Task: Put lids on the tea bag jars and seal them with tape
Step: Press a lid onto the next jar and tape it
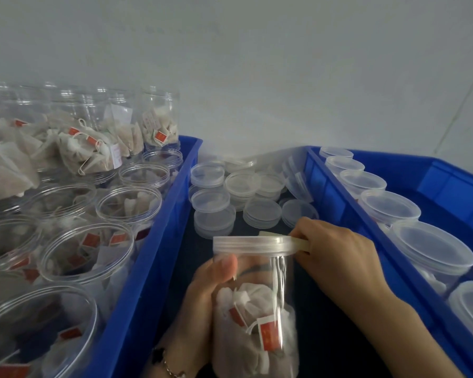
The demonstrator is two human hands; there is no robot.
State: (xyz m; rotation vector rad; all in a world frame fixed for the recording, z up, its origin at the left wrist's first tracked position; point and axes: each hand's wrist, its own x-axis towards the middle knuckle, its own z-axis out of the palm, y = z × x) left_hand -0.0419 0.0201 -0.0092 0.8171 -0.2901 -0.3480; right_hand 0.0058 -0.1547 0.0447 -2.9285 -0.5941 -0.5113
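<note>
Jar (254,309) of tea bags wears its clear lid (253,244).

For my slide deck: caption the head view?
Left hand grips a lidded tea bag jar while right hand wraps tape around its lid.

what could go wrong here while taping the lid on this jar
1. The left hand grips only the clear jar, so the jar may turn as the right hand pulls the tape round the lid, leaving a crooked seal.
2. The tape may fold and stick to itself.
3. An elbow swing could knock the loose lid stacks behind.
</note>
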